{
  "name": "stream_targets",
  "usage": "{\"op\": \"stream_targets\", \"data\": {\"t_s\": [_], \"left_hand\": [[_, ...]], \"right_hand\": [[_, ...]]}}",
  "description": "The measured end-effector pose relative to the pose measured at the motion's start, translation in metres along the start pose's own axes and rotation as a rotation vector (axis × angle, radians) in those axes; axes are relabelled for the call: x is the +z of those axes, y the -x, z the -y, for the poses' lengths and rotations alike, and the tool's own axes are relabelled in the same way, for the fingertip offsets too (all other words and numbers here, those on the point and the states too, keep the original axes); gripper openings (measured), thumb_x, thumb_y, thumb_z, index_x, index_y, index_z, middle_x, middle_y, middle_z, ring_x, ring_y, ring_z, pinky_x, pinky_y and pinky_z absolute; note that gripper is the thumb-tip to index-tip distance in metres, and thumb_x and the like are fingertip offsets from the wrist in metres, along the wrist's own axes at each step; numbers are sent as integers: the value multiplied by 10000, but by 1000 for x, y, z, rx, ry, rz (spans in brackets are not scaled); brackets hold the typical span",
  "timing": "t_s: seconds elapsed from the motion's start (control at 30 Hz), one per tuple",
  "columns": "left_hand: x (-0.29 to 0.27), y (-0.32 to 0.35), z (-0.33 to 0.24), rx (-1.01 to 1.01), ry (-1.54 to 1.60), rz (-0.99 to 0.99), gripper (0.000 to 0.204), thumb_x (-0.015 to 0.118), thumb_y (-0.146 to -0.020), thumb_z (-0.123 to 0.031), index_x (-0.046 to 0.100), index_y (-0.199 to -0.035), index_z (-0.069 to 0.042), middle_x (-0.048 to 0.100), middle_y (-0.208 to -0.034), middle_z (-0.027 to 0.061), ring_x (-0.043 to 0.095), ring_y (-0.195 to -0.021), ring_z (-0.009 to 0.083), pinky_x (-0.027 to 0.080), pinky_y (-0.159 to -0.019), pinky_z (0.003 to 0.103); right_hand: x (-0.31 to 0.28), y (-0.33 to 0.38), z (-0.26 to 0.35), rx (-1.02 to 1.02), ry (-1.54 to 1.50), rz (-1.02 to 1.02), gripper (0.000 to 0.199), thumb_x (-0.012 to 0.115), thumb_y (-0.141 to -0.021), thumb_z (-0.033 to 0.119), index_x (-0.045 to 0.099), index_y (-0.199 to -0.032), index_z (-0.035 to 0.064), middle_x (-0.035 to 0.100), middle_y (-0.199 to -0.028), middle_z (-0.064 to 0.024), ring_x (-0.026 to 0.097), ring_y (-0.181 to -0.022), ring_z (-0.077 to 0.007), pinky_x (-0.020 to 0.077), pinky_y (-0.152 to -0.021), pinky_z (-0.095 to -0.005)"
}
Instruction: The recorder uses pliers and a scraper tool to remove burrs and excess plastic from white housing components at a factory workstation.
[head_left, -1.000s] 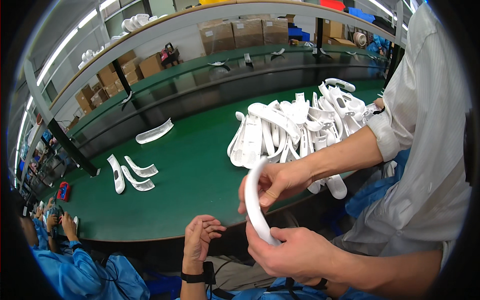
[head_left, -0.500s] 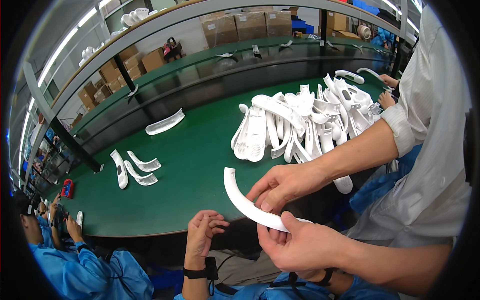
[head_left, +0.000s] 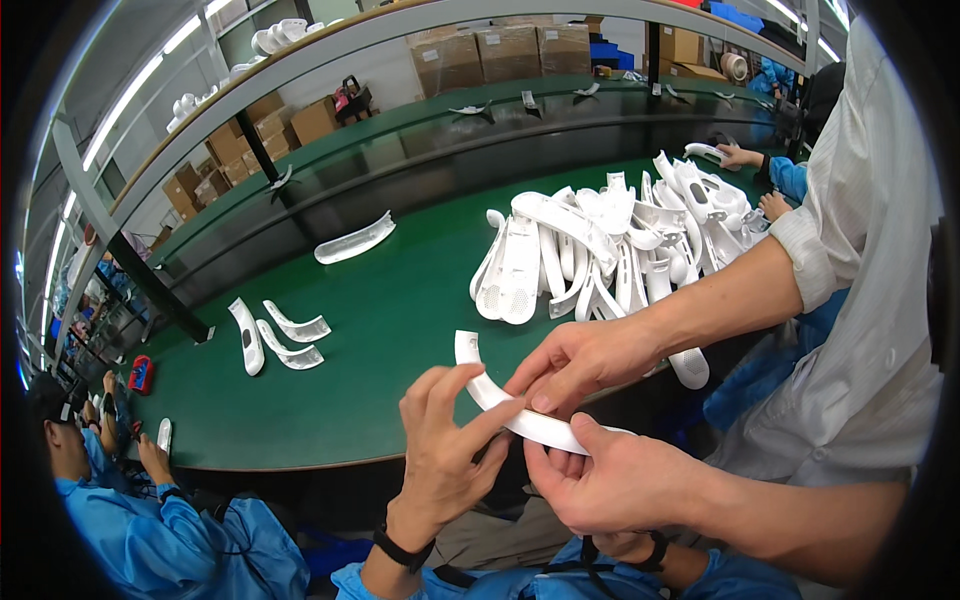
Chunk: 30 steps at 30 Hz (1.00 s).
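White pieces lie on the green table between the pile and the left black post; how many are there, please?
4: one piece toward the back; three nearer the post: a slotted piece and two curved pieces. None seems hidden.

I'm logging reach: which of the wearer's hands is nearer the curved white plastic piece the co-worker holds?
Left, apparently: the left hand is at the curved white piece, touch uncertain; the right hand, mostly hidden, sits lower in the picture.

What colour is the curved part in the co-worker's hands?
The curved part is white; head view shows it best.
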<state>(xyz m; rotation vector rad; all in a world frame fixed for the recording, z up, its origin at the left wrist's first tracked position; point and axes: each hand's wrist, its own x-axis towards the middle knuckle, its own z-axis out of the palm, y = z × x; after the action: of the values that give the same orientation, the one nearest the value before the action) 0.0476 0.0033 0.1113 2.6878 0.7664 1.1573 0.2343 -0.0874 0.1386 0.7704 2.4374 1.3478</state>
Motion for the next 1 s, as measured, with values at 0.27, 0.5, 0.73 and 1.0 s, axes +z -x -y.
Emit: {"op": "stream_targets", "data": {"t_s": [0.27,0.5,0.73,1.0], "left_hand": [[8,-17,7,106,-3,65,366,820,-571,-87,716,-903,-200,527,-1275,66,453,-1207,326,343,-936,447],[21,-20,10,264,5,48,294,805,-596,-128,687,-850,-216,585,-1109,7,505,-1124,275,351,-893,440],[32,-22,5,421,-22,-39,273,779,-637,-164,658,-865,-252,595,-1010,-59,550,-1056,202,351,-887,422],[34,-2,11,426,-87,-140,406,796,-669,-147,626,-1025,-242,570,-1130,43,561,-1065,245,367,-938,442]], "right_hand": [[2,4,11,31,12,-5,264,613,-752,17,656,-983,-105,678,-865,-113,658,-787,-177,570,-610,-324],[-2,14,1,-199,257,-14,213,621,-751,-28,645,-957,-75,620,-775,-49,610,-689,-134,502,-526,-293],[-8,17,-9,-350,316,-4,209,692,-773,55,647,-954,-39,627,-804,-61,607,-690,-139,523,-603,-308],[-9,31,-27,-281,116,9,186,717,-767,86,629,-908,2,602,-838,-66,623,-768,-208,510,-653,-333]]}}
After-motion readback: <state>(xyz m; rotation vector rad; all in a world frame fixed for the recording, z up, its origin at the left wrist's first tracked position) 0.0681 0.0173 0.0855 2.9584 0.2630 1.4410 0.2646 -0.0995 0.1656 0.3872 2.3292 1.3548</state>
